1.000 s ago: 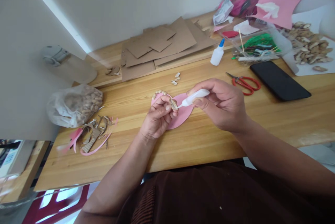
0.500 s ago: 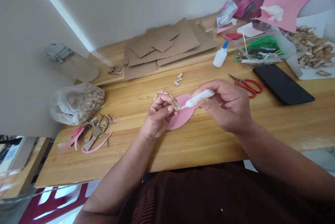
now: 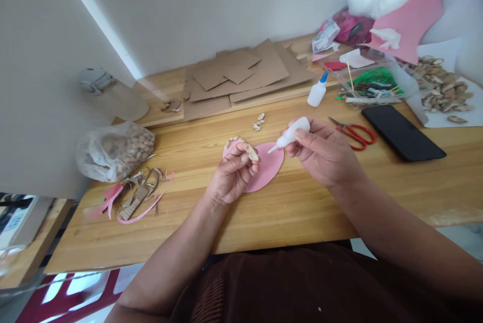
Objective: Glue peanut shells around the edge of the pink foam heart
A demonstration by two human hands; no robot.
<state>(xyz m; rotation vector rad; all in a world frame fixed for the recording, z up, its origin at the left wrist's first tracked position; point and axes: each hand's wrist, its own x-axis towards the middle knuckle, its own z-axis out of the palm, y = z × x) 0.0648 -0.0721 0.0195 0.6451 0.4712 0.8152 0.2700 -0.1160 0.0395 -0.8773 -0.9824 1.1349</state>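
Between the thumb and fingers of my left hand (image 3: 234, 172) is a peanut shell half (image 3: 252, 153). My right hand (image 3: 320, 149) grips a small white glue bottle (image 3: 292, 133), tilted so its thin nozzle points down and left, a little apart from the shell. Beneath my hands a pink paper shape (image 3: 267, 169) lies on the table, partly hidden by my left hand. Several shell pieces (image 3: 234, 139) line its upper left edge. A few loose peanut shells (image 3: 258, 122) rest on the wood just beyond it.
A second glue bottle (image 3: 317, 92) with a blue cap stands behind my right hand. Red-handled scissors (image 3: 356, 136), a black phone (image 3: 403, 133) and a shell pile (image 3: 445, 89) are at right. Cardboard sheets (image 3: 241, 74) lie at the back; a bag of peanuts (image 3: 116, 151) and scraps (image 3: 139, 194) at left.
The glue bottle has drawn back from the shell, its nozzle now apart from it. My left hand has turned the shell half so a different side faces the camera. The view has shifted slightly.
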